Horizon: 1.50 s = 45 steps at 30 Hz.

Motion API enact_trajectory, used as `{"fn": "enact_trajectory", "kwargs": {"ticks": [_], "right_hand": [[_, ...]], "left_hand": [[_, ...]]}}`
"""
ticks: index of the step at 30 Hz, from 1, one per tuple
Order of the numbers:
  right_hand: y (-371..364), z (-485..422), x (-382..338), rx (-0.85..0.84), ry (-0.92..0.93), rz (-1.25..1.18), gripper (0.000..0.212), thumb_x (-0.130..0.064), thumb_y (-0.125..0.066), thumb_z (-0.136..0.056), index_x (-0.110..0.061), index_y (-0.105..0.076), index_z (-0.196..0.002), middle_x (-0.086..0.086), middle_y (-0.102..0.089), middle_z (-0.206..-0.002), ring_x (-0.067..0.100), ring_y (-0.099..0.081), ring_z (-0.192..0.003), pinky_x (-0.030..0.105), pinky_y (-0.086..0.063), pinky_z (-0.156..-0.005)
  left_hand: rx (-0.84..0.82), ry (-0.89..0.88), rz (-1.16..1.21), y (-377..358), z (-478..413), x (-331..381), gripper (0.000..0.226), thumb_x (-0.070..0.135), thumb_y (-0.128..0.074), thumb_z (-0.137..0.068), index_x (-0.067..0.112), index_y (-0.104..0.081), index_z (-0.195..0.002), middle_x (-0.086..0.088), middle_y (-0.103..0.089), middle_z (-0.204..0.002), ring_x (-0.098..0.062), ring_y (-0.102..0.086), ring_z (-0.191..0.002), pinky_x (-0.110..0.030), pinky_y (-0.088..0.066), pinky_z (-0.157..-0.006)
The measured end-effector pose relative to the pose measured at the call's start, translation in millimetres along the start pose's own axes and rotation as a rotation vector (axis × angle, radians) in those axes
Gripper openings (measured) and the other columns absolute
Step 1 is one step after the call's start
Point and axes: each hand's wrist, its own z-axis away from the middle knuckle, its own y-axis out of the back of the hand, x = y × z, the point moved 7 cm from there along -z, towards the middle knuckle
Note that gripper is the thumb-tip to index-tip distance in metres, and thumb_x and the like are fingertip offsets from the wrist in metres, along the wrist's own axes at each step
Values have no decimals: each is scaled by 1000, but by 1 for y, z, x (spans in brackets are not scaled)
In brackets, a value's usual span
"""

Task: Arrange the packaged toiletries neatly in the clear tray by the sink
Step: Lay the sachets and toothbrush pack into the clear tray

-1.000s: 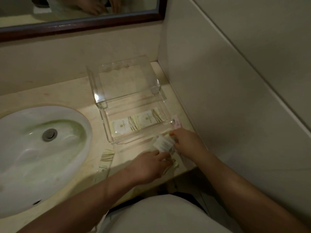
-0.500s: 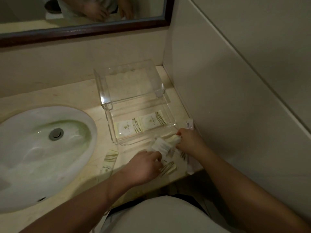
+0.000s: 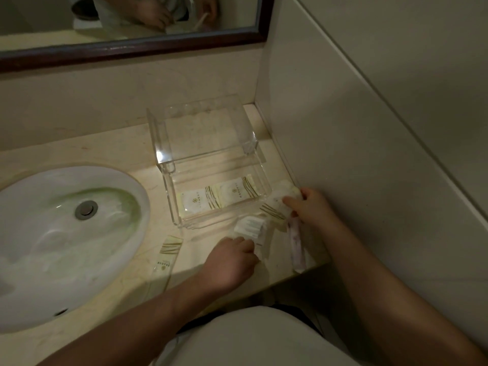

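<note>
A clear two-level acrylic tray stands on the counter in the corner by the wall. Two white packets with gold stripes lie side by side in its low front compartment. My right hand pinches a striped white packet just off the tray's front right corner. My left hand grips a small white packet on the counter in front of the tray. A long pinkish sachet lies by the counter edge under my right wrist. A long striped packet lies near the sink.
The white oval sink fills the counter's left side. A tiled wall closes the right side, close to the tray. A dark-framed mirror hangs above the backsplash. The counter's front edge runs just below my hands.
My right hand has lifted its striped packet up toward the tray's front right corner. The pinkish sachet now shows beneath it. My left hand stayed on the small white packet.
</note>
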Motion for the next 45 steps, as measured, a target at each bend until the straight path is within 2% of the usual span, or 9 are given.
{"fn": "enact_trajectory", "kwargs": {"ticks": [7,14,19,24,31,37,40,42,45], "right_hand": [[7,9,-13,86,70,-268,8,-23,-63,-91,-17,-66,-95,-1,-73,-85,4,-70,-66,19,-54,-51],[-18,12,-35,39,127,-323,21,-26,-64,-89,-9,-68,-100,10,-74,-95,23,-71,-86,33,-59,-68],[-48,16,-49,-139,84,-482,22,-19,-62,-91,-9,-65,-111,12,-71,-104,25,-70,-90,35,-59,-67],[-68,17,-50,-146,122,-413,17,-23,-64,-89,-14,-72,-101,9,-75,-97,27,-72,-91,42,-59,-79],[-81,22,-56,-276,152,-486,24,-1,-65,-86,-13,-69,-107,10,-75,-104,24,-72,-95,37,-58,-81],[-82,28,-61,-283,165,-504,24,5,-58,-88,-7,-68,-107,3,-74,-89,8,-71,-73,19,-53,-59],[-91,30,-61,-367,73,-633,35,8,-43,-90,-5,-66,-113,8,-73,-91,20,-69,-80,30,-54,-68],[-98,34,-59,-441,-45,-744,32,0,-39,-92,-7,-64,-112,3,-61,-70,16,-53,-57,26,-43,-52],[-103,35,-58,-508,-124,-742,25,-12,-41,-96,-9,-61,-110,-1,-43,-59,10,-30,-45,23,-23,-43]], "left_hand": [[340,497,708,84,14,-32,12,17,-62,-84,25,-65,-76,5,-58,-85,-9,-55,-74,-19,-46,-68],[530,1029,1483,89,26,-83,22,10,-46,-91,11,-60,-74,-8,-55,-66,-14,-50,-52,-26,-38,-46],[574,1218,1854,75,35,-93,32,11,-43,-92,3,-62,-117,-14,-68,-116,-26,-64,-105,-41,-52,-89],[613,1278,2170,69,37,-94,46,34,-38,-101,1,-58,-125,-17,-63,-128,-29,-59,-119,-56,-50,-85],[489,1171,1852,78,39,-94,31,-8,-40,-91,4,-63,-110,-17,-72,-100,-28,-68,-93,-40,-57,-76],[567,1163,1425,94,52,-105,10,4,-62,-88,11,-65,-95,-4,-74,-83,-15,-71,-71,-29,-56,-62],[569,1097,1628,95,46,-101,15,5,-46,-90,6,-61,-89,-11,-70,-89,-18,-69,-79,-32,-55,-70],[549,1055,1874,92,39,-93,31,4,-34,-87,-3,-60,-102,-16,-73,-97,-24,-67,-96,-38,-53,-84],[598,1031,2001,90,36,-92,22,8,-39,-81,1,-59,-88,-10,-67,-76,-21,-64,-74,-39,-55,-82]]}}
